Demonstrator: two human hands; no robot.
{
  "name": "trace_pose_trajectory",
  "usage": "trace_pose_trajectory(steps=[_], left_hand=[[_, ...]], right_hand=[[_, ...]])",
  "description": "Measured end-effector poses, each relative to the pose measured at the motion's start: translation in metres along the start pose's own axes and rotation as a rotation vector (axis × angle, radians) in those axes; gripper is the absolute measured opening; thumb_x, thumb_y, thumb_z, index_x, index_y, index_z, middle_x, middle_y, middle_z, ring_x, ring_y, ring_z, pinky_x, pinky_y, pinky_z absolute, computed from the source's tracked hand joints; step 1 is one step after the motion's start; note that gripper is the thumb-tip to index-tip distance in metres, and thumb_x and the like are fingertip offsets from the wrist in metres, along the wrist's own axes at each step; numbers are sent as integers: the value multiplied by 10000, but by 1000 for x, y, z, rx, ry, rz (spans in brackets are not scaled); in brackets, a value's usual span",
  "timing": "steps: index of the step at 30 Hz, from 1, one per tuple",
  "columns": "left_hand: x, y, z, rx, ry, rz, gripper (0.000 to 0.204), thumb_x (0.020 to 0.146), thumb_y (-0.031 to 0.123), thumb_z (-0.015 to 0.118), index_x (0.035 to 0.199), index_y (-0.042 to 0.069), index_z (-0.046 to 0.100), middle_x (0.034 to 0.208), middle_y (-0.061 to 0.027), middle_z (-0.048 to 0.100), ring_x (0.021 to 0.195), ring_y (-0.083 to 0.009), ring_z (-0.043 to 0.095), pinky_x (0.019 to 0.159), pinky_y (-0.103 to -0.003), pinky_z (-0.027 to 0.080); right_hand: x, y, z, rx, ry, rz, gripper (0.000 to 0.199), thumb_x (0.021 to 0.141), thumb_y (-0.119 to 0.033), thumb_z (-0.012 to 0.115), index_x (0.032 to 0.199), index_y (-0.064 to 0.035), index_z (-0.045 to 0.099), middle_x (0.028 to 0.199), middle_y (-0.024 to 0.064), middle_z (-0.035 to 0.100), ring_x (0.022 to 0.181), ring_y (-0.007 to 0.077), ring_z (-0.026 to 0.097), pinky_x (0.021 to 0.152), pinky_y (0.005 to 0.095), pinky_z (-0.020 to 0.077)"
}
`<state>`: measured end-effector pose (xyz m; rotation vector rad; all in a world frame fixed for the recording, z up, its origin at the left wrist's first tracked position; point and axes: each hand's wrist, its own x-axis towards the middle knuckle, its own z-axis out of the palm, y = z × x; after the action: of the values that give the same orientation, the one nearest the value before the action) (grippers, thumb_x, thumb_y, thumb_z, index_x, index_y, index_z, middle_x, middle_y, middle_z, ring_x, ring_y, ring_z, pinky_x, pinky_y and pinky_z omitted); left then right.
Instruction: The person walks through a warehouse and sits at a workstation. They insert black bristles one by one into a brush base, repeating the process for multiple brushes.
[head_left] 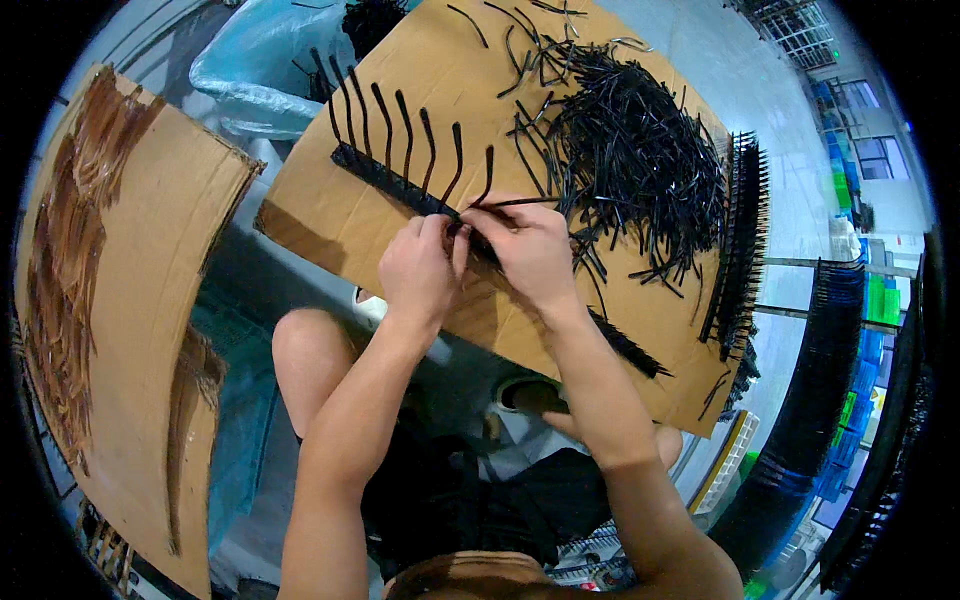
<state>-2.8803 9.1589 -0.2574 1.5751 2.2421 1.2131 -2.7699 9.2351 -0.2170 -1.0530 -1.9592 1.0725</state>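
Note:
A long black strip (pixel 385 180) lies slantwise on the cardboard sheet (pixel 320 240). Several thin black curved rods (pixel 430 150) stand up from it in a spaced row. Around the strip's middle my left hand (pixel 415 270) closes, its fingertips pinched at the edge. Beside it, my right hand (pixel 535 255) pinches a loose thin black rod (pixel 525 201) against the strip, its far end sticking out to the right. Both hands nearly touch, and the exact point between the fingertips is hidden. To the right of my hands lies a large heap of similar black rods (pixel 640 160).
Along the cardboard's right edge stands a dense row of black bristled strips (pixel 735 240). A short bristled black piece (pixel 628 345) lies near the front edge. At left is another cardboard sheet (pixel 140 260) with brown strands (pixel 75 250). Behind sits a blue plastic bag (pixel 265 70).

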Motion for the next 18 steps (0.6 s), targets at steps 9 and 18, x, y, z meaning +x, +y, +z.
trace_pose_trajectory(steps=[9,18], left_hand=[[0,0,18,-57,15,141,86,819,146,654,831,64,632,772,-96,626,700,-288,617,613,-385,498],[1,-1,21,-74,25,192,52,817,109,638,832,60,626,773,-105,621,704,-294,612,627,-390,496]], right_hand=[[-11,21,-9,306,61,295,193,861,-113,688,995,14,635,844,78,678,784,116,627,727,257,499],[-12,20,-9,302,50,231,144,852,-95,692,905,35,659,822,76,681,751,118,633,696,260,498]])
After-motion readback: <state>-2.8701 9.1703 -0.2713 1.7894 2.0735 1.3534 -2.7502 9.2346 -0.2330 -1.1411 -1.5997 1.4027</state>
